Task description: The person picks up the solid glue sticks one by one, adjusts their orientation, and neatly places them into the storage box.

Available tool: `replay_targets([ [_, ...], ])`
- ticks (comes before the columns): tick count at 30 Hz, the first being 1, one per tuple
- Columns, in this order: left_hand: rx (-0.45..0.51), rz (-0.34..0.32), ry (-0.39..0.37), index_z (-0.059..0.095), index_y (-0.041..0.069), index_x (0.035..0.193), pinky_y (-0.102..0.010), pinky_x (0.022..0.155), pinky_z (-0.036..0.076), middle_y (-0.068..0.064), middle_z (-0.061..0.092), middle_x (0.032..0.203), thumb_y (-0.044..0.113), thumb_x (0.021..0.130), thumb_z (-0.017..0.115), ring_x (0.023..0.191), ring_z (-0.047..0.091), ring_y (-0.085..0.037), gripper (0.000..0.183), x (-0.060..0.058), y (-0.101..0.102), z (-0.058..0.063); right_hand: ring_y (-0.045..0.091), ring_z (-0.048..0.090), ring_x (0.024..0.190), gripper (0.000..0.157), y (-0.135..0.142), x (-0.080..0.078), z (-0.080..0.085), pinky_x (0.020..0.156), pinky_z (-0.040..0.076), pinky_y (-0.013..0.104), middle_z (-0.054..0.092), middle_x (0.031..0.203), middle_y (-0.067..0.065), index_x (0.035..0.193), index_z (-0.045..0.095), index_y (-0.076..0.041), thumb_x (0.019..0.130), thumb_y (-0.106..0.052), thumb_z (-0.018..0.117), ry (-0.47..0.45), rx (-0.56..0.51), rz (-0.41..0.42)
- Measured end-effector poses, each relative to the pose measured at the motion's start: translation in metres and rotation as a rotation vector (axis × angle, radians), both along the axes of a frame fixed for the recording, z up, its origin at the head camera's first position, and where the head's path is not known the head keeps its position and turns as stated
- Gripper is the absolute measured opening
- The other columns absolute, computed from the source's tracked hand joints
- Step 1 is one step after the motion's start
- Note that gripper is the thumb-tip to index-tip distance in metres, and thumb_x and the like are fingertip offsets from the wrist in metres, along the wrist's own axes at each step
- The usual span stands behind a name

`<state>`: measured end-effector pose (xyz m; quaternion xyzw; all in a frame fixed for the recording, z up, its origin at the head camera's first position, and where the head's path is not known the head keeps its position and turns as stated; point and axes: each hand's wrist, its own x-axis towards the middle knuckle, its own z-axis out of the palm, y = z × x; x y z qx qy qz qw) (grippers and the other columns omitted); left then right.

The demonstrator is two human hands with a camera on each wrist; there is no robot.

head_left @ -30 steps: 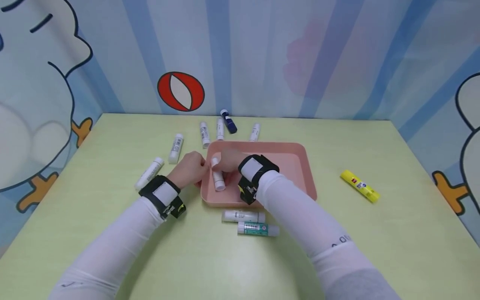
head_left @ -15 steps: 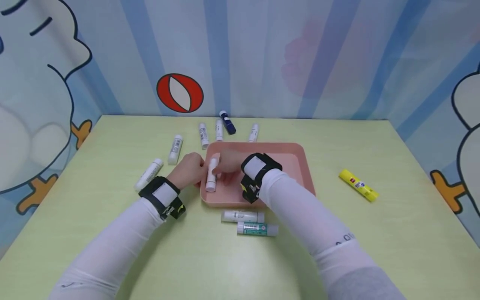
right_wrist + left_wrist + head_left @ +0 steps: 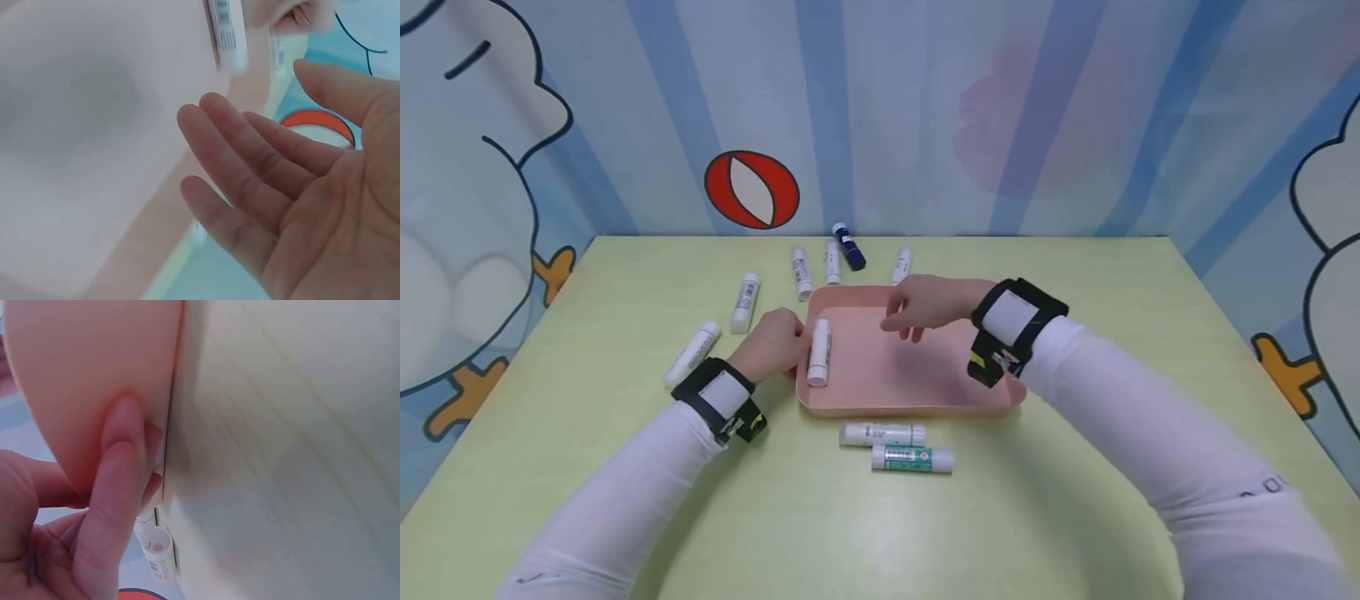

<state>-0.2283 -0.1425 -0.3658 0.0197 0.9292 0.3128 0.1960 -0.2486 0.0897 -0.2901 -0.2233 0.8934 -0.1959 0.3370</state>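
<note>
A pink tray (image 3: 880, 404) stands mid-table, with one white glue stick (image 3: 820, 352) lying lengthwise along its left wall. My left hand (image 3: 771, 346) pinches the tray's left rim; in the left wrist view its fingers (image 3: 112, 487) press against the outside of the wall. Over the tray's back right part hovers my right hand (image 3: 932, 302), apart from the glue stick. Its palm and loosely spread fingers (image 3: 231, 150) hold nothing in the right wrist view, where the glue stick (image 3: 226, 31) lies beyond the fingertips.
White glue sticks (image 3: 745, 304) (image 3: 802, 275) lie left of and behind the tray, beside a dark blue one (image 3: 848, 247). In front are a white glue stick (image 3: 882, 434) and a green-labelled one (image 3: 912, 459). A patterned backdrop (image 3: 895, 125) borders the table.
The right hand slid the glue stick left against the tray wall, let it go and moved away right. Its arm now covers the yellow glue stick's spot. The left hand stays at the rim.
</note>
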Motion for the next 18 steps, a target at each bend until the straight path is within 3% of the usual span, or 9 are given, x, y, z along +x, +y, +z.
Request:
replay_targets([
  [9,-0.005,0.029,-0.017,0.065,-0.004,0.095,-0.025,0.050,0.045,-0.012,0.066,0.076,0.014,0.101,0.047,0.061,0.066,-0.019,0.026,-0.001,-0.002,-0.002,0.031,0.056,0.111,0.044,0.076,0.003,0.018,0.091,0.047,0.045,0.059,0.122,0.018,0.128,0.056,0.003,0.098,-0.029,0.058,0.197,0.037,-0.019],
  [18,-0.012,0.041,-0.021,0.065,-0.004,0.097,-0.025,0.052,0.048,-0.012,0.066,0.078,0.014,0.101,0.047,0.062,0.066,-0.019,0.026,0.001,-0.004,-0.003,0.047,0.043,0.124,0.069,0.155,0.012,-0.001,0.097,0.040,0.057,0.042,0.138,0.031,0.139,0.039,0.008,0.094,-0.039,0.062,0.255,0.045,-0.139],
])
